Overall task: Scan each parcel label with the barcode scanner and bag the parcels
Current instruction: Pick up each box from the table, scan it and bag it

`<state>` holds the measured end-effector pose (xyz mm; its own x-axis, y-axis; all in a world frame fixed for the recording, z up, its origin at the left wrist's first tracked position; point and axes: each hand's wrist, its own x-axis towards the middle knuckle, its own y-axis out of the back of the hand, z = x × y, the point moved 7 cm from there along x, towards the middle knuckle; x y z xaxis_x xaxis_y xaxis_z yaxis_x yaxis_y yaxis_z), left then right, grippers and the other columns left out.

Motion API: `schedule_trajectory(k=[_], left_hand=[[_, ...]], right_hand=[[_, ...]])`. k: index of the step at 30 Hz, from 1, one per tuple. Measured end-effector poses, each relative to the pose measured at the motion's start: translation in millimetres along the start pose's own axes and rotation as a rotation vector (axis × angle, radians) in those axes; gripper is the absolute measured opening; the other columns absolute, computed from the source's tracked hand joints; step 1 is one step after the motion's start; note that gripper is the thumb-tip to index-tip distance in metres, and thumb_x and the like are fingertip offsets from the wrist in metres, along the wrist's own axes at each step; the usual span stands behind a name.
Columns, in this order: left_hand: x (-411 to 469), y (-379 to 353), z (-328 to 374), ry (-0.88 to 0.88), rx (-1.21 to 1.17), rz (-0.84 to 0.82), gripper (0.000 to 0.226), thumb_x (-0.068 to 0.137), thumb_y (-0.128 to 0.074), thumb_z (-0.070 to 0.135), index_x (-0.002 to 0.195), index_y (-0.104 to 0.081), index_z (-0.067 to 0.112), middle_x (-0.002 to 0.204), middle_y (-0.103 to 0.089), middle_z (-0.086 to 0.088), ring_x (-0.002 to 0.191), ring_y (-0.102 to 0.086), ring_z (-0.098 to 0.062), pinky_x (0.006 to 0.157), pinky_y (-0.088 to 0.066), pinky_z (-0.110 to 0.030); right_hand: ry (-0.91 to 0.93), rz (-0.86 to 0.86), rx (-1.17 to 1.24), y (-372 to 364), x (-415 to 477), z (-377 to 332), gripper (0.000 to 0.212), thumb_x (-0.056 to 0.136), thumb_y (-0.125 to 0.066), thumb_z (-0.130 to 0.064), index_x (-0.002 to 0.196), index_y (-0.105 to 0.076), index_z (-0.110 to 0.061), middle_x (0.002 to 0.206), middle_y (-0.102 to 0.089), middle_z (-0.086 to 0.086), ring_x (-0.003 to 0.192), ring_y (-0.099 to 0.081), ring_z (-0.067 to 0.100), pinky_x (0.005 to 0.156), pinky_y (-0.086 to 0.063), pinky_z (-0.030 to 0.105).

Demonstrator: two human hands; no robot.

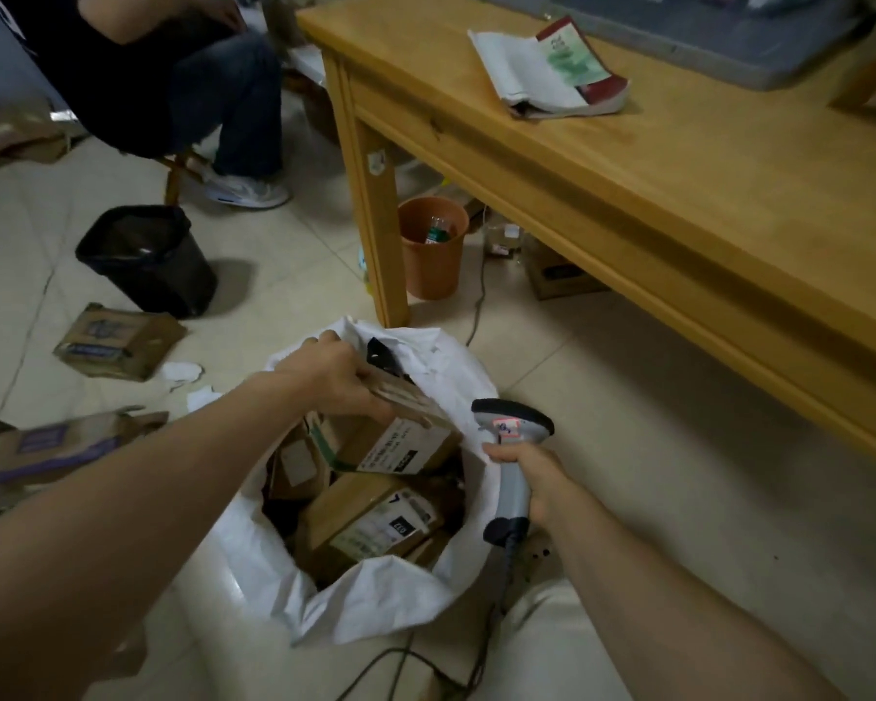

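A big white bag (375, 594) stands open on the floor, with several brown cardboard parcels (375, 518) with labels inside. My left hand (332, 379) grips a flat brown parcel (408, 399) over the bag's mouth, tilted down into it. My right hand (532, 480) holds the grey barcode scanner (514, 432) by its handle at the bag's right rim, head pointing left. The scanner's cable runs down to the floor.
A wooden table (628, 159) with an open book (547, 68) fills the right. An orange bin (433, 247) and a black bin (148, 258) stand on the tiles. Loose boxes (117, 341) lie left. A seated person (173, 68) is at the back left.
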<state>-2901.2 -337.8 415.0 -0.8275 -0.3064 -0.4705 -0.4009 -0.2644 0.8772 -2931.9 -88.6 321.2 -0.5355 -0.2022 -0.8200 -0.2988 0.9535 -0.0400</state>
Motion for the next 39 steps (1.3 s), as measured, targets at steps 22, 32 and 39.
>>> schedule_trajectory(k=[22, 32, 39], left_hand=[[22.1, -142.7, 62.9, -0.107, -0.136, -0.132, 0.071, 0.098, -0.048, 0.014, 0.151, -0.004, -0.002, 0.16, 0.005, -0.017, 0.148, -0.002, -0.033, 0.119, -0.015, -0.036], [-10.9, -59.3, 81.1, 0.046, -0.355, 0.191, 0.075, 0.09, -0.06, 0.032, 0.151, -0.02, 0.014, 0.152, -0.022, -0.015, 0.134, -0.036, -0.032, 0.107, -0.039, -0.041], [-66.9, 36.0, 171.6, -0.187, -0.404, 0.458, 0.057, 0.094, -0.054, 0.018, 0.146, -0.032, 0.013, 0.148, -0.031, -0.012, 0.132, -0.037, -0.028, 0.103, -0.037, -0.036]], right_hand=[[0.135, 0.021, 0.12, 22.8, -6.1, -2.0, 0.047, 0.069, -0.08, -0.011, 0.112, -0.06, -0.005, 0.094, -0.065, 0.017, 0.078, -0.061, 0.029, 0.067, -0.052, 0.034], [0.176, -0.067, 0.269, 34.7, -57.5, -20.2, 0.038, 0.071, -0.076, -0.007, 0.108, -0.065, -0.004, 0.092, -0.07, 0.017, 0.081, -0.066, 0.028, 0.069, -0.055, 0.039], [0.361, -0.21, 0.38, 66.4, -164.6, -72.5, 0.02, 0.088, -0.066, -0.025, 0.096, -0.062, -0.007, 0.065, -0.067, 0.014, 0.051, -0.064, 0.02, 0.059, -0.058, 0.034]])
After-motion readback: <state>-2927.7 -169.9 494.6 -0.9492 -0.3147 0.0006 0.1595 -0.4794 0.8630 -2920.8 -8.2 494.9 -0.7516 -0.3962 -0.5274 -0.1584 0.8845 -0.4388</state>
